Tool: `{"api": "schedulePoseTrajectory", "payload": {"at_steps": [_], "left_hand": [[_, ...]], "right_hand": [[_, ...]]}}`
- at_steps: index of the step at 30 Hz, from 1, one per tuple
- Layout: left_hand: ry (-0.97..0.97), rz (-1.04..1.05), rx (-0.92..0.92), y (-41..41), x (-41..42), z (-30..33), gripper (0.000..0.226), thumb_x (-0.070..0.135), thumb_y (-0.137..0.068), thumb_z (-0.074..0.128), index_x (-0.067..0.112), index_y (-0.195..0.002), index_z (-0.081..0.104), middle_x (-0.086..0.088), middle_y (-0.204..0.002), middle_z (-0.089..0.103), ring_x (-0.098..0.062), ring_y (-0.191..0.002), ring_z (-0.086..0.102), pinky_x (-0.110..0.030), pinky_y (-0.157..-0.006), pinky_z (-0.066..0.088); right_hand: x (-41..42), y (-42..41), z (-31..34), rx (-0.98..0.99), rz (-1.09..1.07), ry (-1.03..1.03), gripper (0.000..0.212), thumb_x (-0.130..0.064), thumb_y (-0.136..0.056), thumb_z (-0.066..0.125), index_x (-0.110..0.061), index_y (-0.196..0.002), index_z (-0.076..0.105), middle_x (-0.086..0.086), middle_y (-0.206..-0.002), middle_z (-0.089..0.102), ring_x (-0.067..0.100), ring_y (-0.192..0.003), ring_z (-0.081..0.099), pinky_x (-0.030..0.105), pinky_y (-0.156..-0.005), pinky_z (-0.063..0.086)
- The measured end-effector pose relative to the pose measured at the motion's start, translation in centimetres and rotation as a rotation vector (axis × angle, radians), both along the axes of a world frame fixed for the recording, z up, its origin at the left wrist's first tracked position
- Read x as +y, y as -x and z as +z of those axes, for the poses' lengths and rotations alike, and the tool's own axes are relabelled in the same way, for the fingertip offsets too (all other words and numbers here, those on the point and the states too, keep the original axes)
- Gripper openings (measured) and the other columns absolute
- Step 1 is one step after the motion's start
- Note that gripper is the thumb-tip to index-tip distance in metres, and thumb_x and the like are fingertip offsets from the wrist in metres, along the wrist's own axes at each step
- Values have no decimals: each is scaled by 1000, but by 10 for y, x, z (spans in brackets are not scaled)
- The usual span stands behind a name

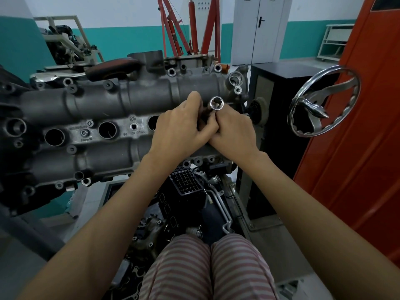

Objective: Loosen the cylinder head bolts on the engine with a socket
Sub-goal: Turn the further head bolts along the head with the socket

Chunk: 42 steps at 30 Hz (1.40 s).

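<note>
Both hands meet over the engine (121,100): right hand (234,129) grips the socket (216,103), open end up; left hand (183,124) pinches its lower end, probably fitting a driver.

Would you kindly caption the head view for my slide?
Both hands, left hand and right hand, grip a socket over the engine.

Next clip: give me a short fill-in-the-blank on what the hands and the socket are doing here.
1. The socket is held by ____ hands at once.
2. Its open end faces ____ the camera.
3. The chrome handwheel is to the ____ of the right hand.
4. The left hand is above the grey ____.

Missing words: both; toward; right; engine
</note>
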State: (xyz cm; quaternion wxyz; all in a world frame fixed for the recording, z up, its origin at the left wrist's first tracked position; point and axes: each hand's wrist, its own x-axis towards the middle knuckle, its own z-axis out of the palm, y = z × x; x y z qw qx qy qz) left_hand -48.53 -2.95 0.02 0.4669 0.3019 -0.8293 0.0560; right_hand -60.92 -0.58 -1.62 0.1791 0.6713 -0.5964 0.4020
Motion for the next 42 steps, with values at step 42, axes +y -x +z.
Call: {"api": "schedulePoseTrajectory", "payload": {"at_steps": [42], "left_hand": [[38,8,1,0,-6,-1,48,46,-87,43,4,-65,51,4,-49,39,-25,-45,47,-28,-48,28]], "right_hand": [[4,-2,4,2,33,22,23,-30,-80,49,-9,-80,61,-8,-65,48,8,-56,38,13,-47,20]]}}
